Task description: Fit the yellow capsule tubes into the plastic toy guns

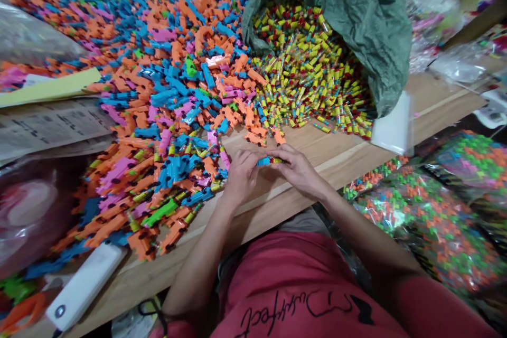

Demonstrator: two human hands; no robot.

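Observation:
My left hand [242, 174] and my right hand [298, 169] meet over the wooden table [317, 153], fingers pinched together. Between them is a small blue plastic toy piece [264, 160] with a yellow tube [276, 160] at its right end. Both hands grip this pair. A wide heap of orange, blue and pink toy pieces [166, 79] lies just left and beyond my hands. A pile of small yellow tubes with red caps [309, 74] spills out of a green bag [364, 16] beyond my right hand.
A white power bank [83, 288] lies near the table's front left edge. Newspaper [47, 127] and a yellow sheet [47, 87] sit at the left. Clear bags of packed colourful pieces [428, 206] stand low at the right. A white card [392, 127] leans by the green bag.

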